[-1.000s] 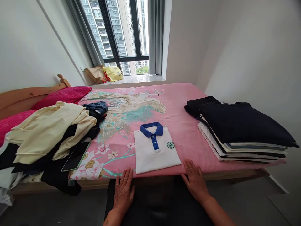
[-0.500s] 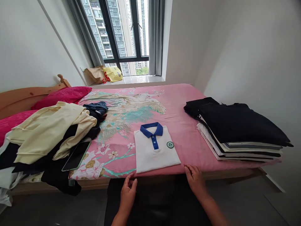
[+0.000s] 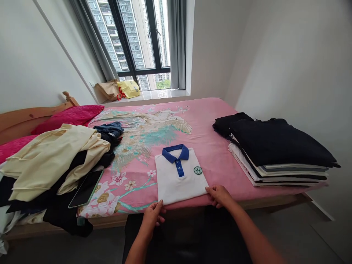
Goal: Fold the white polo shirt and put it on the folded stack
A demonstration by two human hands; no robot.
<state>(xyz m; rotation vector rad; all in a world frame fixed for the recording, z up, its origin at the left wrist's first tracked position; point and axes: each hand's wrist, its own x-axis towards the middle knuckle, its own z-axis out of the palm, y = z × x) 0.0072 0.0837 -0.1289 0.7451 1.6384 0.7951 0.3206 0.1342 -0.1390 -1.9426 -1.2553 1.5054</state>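
A folded white polo shirt (image 3: pixel 180 178) with a blue collar and a round green badge lies near the front edge of the pink bed (image 3: pixel 214 154). My left hand (image 3: pixel 154 215) pinches the shirt's near left corner, fingers curled under the edge. My right hand (image 3: pixel 219 195) grips the near right corner, fingers closed on the fabric. Both forearms reach in from below.
A neat stack of folded dark and light clothes (image 3: pixel 277 152) sits at the bed's right. A loose heap of cream and black clothes (image 3: pixel 52 165) lies at the left, with a phone (image 3: pixel 85 187) on it. Magenta pillows (image 3: pixel 68 114) and bags (image 3: pixel 121 89) on the sill are behind.
Both hands moved from resting flat at the bed's edge up to the shirt's near corners and closed on them. The camera shifted slightly.
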